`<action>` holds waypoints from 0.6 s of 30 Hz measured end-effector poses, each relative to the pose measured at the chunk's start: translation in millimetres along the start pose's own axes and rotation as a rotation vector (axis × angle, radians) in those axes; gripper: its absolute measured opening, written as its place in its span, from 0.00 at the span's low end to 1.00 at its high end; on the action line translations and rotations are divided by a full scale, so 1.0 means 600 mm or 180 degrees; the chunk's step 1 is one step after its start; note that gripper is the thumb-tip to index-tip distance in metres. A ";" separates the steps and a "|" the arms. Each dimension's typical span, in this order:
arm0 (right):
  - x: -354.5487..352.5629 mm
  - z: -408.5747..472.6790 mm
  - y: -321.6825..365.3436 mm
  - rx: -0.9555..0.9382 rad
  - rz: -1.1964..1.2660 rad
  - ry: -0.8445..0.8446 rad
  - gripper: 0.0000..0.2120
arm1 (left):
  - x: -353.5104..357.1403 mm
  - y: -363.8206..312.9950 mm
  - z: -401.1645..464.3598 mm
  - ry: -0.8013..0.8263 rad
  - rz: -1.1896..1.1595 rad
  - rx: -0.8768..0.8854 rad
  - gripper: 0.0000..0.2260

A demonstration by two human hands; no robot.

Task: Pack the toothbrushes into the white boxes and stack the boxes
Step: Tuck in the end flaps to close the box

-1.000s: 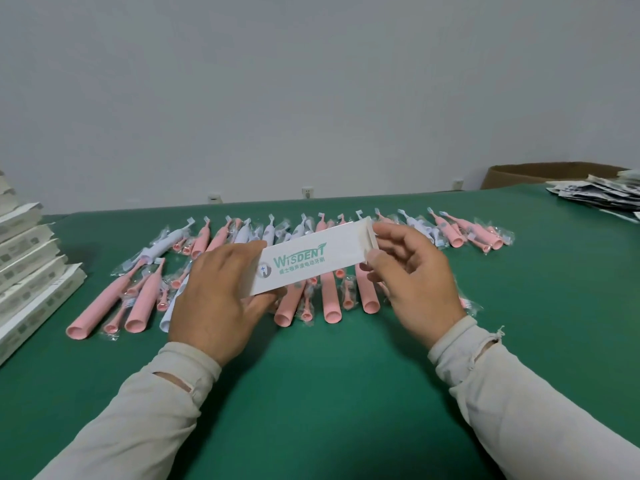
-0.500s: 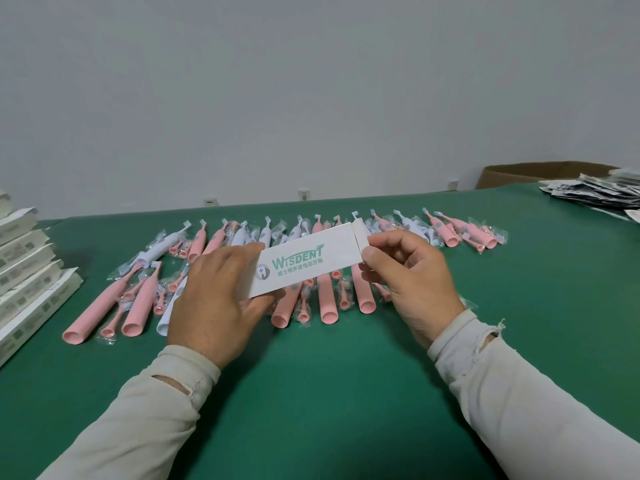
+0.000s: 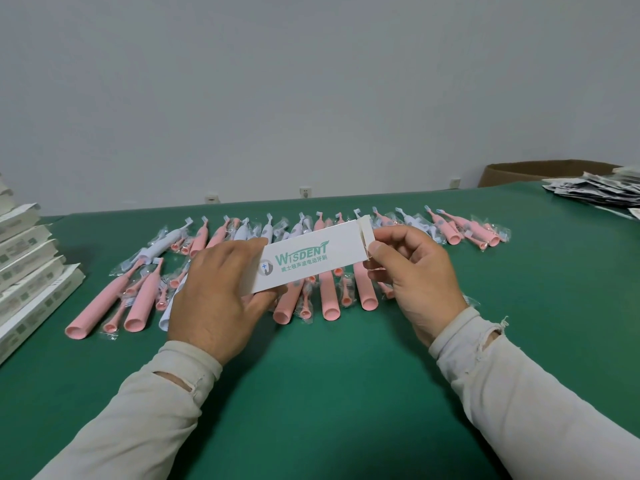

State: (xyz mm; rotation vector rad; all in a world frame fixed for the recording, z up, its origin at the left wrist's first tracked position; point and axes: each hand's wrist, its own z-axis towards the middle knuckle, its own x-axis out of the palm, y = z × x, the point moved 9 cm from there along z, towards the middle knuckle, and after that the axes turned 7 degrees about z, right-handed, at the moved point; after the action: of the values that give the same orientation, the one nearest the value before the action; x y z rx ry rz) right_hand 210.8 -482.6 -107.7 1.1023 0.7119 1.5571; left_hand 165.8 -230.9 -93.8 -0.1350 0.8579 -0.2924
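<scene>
Holding long white cardboard box w/ green lettering (image 3: 304, 263) above green table (image 3: 329, 393): left hand (image 3: 214, 299) wraps near end, right hand (image 3: 412, 271) pinches end flap. Step, I judge: closing flap. Next: tuck, then carry to white box stack (image 3: 27, 268) at left edge. Pink & white bagged toothbrushes (image 3: 325, 289) behind; bare cloth nearside.

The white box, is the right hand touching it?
Touching. The head view shows the right hand pinching the flap end of the white box with thumb and fingertips.
</scene>
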 end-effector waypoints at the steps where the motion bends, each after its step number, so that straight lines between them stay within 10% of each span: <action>1: 0.000 0.000 0.001 -0.0019 -0.0025 0.0008 0.06 | 0.000 0.000 0.000 -0.0006 -0.0002 0.0003 0.27; 18: 0.010 -0.003 0.021 -0.0237 -0.0440 0.0238 0.10 | -0.005 -0.002 0.000 0.0029 0.0073 -0.0053 0.28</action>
State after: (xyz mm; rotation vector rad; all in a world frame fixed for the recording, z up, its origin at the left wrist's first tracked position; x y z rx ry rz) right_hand 203.8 -480.3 -95.9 0.9248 0.7584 1.5010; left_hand 163.9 -231.1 -91.2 -0.1392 0.8705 -0.2647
